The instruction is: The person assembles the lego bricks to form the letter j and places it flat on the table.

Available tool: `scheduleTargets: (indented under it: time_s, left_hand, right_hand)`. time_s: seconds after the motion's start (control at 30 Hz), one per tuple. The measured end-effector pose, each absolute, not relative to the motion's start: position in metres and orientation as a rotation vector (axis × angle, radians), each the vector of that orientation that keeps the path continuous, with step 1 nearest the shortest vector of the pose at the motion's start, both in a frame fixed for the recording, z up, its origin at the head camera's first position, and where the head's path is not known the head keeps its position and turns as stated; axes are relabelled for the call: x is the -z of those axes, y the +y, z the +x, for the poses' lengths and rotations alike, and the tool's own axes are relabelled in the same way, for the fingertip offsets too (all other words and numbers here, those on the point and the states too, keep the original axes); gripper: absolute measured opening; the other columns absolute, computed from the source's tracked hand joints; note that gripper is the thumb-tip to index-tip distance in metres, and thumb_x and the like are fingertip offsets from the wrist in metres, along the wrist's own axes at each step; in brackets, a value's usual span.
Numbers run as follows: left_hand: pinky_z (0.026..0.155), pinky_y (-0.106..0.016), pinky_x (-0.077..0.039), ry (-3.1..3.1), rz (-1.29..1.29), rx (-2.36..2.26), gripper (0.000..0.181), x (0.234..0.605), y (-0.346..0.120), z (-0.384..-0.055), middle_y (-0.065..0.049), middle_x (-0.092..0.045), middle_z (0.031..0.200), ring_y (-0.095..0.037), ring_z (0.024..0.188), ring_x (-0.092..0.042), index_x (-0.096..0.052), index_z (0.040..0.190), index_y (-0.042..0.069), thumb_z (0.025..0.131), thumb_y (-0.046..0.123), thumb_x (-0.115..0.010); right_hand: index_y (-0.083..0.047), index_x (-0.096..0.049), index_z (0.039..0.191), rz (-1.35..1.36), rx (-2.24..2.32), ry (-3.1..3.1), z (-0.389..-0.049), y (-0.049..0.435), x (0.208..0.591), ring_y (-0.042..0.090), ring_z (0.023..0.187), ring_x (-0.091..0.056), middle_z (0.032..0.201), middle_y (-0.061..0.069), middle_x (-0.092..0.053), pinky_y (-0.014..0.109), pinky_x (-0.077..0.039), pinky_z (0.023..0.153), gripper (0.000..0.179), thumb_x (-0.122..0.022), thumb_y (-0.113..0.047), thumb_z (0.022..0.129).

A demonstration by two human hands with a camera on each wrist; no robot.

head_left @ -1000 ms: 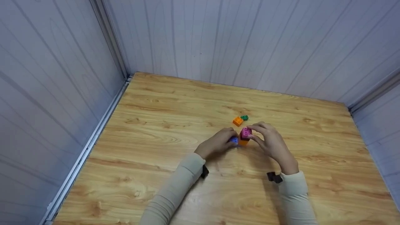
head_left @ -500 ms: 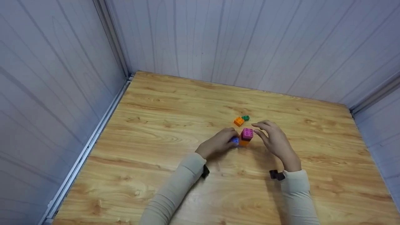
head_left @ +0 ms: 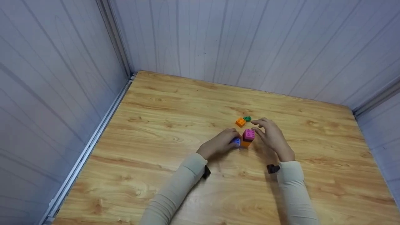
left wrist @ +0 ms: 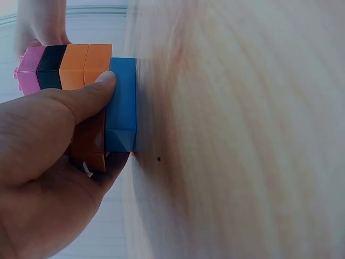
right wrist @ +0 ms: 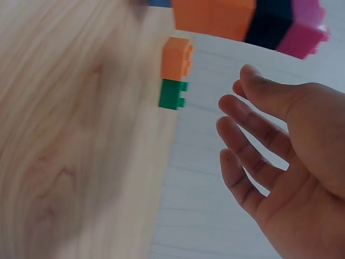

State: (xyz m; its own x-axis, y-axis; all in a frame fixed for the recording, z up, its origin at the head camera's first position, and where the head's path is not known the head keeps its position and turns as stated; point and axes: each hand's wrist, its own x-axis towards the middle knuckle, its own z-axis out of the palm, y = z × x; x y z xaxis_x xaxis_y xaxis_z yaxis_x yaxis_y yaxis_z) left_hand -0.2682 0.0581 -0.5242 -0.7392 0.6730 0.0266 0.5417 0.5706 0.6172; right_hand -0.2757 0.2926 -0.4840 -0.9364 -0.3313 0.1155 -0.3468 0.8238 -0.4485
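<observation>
A stack of toy building bricks stands on the table, with a blue brick [left wrist: 121, 102] at its base. Two orange bricks [left wrist: 75, 65], a black one [left wrist: 50, 67] and a pink one [head_left: 249, 134] rise from one end. A brown brick [left wrist: 90, 140] sits on the blue one at the other end, partly hidden by my left hand. My left hand [head_left: 221, 142] grips the stack low down, thumb against the lower bricks and fingers around the far side. Just right of the pink top, my right hand [right wrist: 291, 145] holds nothing, its fingers loosely bent and apart from the bricks.
Beyond the stack, a loose orange brick [head_left: 240, 122] and a smaller green brick [head_left: 247, 119] lie side by side on the wooden table [head_left: 175, 118]. Pale panel walls [head_left: 200, 40] bound the table at the back and both sides.
My right hand has let go of the pink brick on top, drawn off to the right, then shifted a little forward. My left hand keeps its grip on the stack.
</observation>
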Motion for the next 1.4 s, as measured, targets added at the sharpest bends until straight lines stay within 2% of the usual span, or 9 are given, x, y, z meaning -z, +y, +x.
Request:
scheduleTargets:
  time_s: [0.2, 0.57, 0.87, 1.4]
  left_hand:
    - [0.111, -0.033, -0.047, 2.588, 1.023, -0.92, 0.033, 0.524, 0.058, -0.268, -0.007, -0.064, 0.13, -0.021, 0.125, -0.058, -0.062, 0.133, 0.005, 0.105, 0.023, -0.057]
    - [0.106, -0.033, -0.048, 2.591, 1.064, -0.919, 0.032, 0.524, 0.059, -0.268, -0.008, -0.064, 0.126, -0.022, 0.119, -0.059, -0.063, 0.131, 0.004, 0.105, 0.022, -0.059]
    - [0.108, -0.034, -0.047, 2.598, 1.082, -0.902, 0.032, 0.525, 0.058, -0.27, -0.007, -0.064, 0.128, -0.021, 0.12, -0.059, -0.063, 0.132, 0.007, 0.105, 0.023, -0.058]
    - [0.109, -0.033, -0.047, 2.597, 1.096, -0.915, 0.029, 0.524, 0.056, -0.269, -0.007, -0.065, 0.128, -0.022, 0.121, -0.06, -0.064, 0.13, 0.008, 0.106, 0.022, -0.056]
  right_hand:
    - [-0.004, -0.067, 0.131, 0.519, -0.769, -3.028, -0.288, 0.289, 0.493, 0.04, 0.114, -0.063, 0.129, 0.019, -0.065, 0.057, -0.052, 0.095, 0.032, -0.062, -0.018, 0.102]
    - [-0.007, -0.062, 0.138, 0.483, -0.89, -3.07, -0.309, 0.276, 0.504, 0.037, 0.116, -0.063, 0.131, 0.016, -0.065, 0.056, -0.052, 0.098, 0.041, -0.063, -0.026, 0.102]
    - [-0.007, -0.06, 0.14, 0.448, -0.953, -3.062, -0.316, 0.269, 0.51, 0.034, 0.116, -0.062, 0.129, 0.014, -0.064, 0.055, -0.05, 0.101, 0.045, -0.063, -0.032, 0.102]
    - [-0.01, -0.061, 0.139, 0.443, -0.954, -3.065, -0.315, 0.271, 0.511, 0.034, 0.116, -0.061, 0.128, 0.013, -0.064, 0.057, -0.048, 0.103, 0.041, -0.062, -0.03, 0.103]
